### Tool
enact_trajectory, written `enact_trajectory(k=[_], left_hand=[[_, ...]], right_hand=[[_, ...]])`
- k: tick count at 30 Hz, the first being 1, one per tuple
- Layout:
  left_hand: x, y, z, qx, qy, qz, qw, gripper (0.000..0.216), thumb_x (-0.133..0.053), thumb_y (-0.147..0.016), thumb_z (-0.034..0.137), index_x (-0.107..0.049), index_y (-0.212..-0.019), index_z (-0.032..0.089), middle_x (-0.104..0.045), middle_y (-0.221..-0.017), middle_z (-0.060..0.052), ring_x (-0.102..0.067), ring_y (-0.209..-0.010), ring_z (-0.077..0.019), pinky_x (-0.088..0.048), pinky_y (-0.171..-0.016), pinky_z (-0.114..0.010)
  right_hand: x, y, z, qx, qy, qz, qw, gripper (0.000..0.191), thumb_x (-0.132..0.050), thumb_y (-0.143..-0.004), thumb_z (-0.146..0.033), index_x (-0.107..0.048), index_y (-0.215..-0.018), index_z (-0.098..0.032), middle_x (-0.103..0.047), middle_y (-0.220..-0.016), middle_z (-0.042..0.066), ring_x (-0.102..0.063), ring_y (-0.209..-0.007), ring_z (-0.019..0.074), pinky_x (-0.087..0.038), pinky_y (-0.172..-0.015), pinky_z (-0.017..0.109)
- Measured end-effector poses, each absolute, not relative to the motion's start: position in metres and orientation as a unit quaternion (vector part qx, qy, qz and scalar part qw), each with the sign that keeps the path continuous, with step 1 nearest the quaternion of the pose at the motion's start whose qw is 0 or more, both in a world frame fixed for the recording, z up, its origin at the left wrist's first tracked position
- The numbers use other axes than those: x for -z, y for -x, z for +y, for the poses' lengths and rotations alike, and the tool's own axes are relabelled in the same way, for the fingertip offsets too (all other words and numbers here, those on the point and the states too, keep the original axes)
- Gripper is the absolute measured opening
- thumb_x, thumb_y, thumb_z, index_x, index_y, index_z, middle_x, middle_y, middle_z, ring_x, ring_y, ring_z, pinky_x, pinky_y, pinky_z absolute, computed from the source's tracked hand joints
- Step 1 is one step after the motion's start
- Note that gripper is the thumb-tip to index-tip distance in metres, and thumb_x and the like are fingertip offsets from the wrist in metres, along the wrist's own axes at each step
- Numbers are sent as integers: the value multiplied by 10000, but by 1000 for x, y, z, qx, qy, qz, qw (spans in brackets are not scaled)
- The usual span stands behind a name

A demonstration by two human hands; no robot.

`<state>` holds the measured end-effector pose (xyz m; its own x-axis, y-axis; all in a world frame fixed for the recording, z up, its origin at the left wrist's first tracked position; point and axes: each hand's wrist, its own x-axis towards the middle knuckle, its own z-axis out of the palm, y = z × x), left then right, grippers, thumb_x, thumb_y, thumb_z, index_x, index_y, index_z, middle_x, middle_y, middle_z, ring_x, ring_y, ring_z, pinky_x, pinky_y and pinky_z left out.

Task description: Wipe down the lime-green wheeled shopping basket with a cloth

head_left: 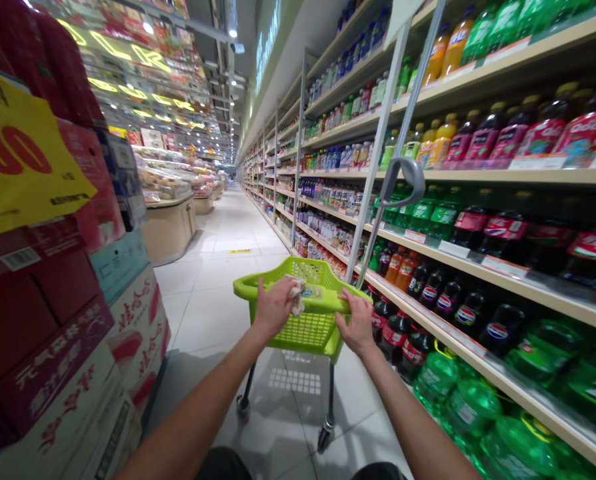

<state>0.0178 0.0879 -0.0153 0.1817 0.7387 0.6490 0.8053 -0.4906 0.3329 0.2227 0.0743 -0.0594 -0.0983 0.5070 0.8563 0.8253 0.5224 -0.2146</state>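
Bottle shelves (543,283) stand right of green cart (298,331). Left hand (274,303), partly curled, holds crumpled tissue (297,301) at cart's handle, near middle; right hand (359,321) loosely closed round handle's right end. Probably best: firm right grip, cart steady.

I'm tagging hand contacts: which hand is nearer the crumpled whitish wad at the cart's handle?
Left. The left hand is against the wad, by its fingers; the right hand grips the handle farther right, apart from it.
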Motion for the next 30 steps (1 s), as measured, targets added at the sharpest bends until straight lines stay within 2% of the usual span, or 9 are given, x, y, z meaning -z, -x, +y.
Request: enact_trajectory(k=[3, 8, 13, 15, 19, 25, 30], left_hand=[[13, -2, 93, 415, 722, -553, 29, 309, -405, -771, 163, -541, -1039, 237, -617, -1118, -43, -542, -1054, -228, -115, -1023, -587], [18, -17, 90, 389, 784, -482, 44, 308, -414, -777, 151, -525, -1043, 259, -558, -1213, -27, -466, -1157, -211, -91, -1028, -586], [10, -20, 90, 394, 762, -512, 51, 294, -404, -794, 157, -515, -1051, 247, -553, -1220, -45, -461, -1164, -206, -91, -1023, -592], [5, -26, 89, 402, 759, -510, 48, 301, -403, -800, 172, -502, -1074, 246, -538, -1237, -49, -446, -1179, -200, -96, -1033, -574], [3, -29, 88, 354, 795, -490, 46, 265, -422, -795, 198, -525, -1027, 271, -556, -1215, -24, -478, -1143, -213, -82, -1027, -592], [0, -7, 94, 374, 737, -560, 56, 262, -393, -805, 201, -529, -1022, 254, -595, -1152, -34, -519, -1085, -218, -79, -1023, -601], [1, -46, 87, 361, 795, -485, 59, 267, -423, -803, 198, -516, -1045, 258, -567, -1195, -28, -467, -1150, -208, -67, -1036, -584]], right_hand=[[61, -219, 75, 167, 466, -712, 498, 591, -424, -719, -219, -303, -1297, -215, -594, -983, 32, -507, -914, 207, -255, -922, 428], [67, -215, 80, 186, 461, -713, 495, 688, -390, -687, -125, -216, -1345, -232, -594, -1006, 23, -506, -926, 201, -255, -919, 429], [67, -214, 81, 191, 454, -717, 494, 737, -398, -678, -119, -161, -1368, -220, -598, -1020, 31, -512, -937, 201, -253, -930, 432], [65, -214, 78, 186, 462, -715, 490, 668, -398, -693, -128, -255, -1338, -226, -600, -1031, 37, -512, -958, 201, -246, -938, 429], [62, -215, 74, 193, 478, -733, 443, 442, -412, -707, -145, -526, -1124, -240, -564, -1156, 46, -490, -1044, 210, -227, -959, 419], [64, -215, 76, 201, 491, -725, 439, 384, -445, -711, -182, -555, -1077, -220, -473, -1285, 62, -418, -1158, 237, -215, -983, 443], [62, -216, 74, 204, 484, -737, 426, 371, -427, -734, -185, -544, -1086, -204, -560, -1191, 45, -356, -1219, 246, -183, -996, 463]])
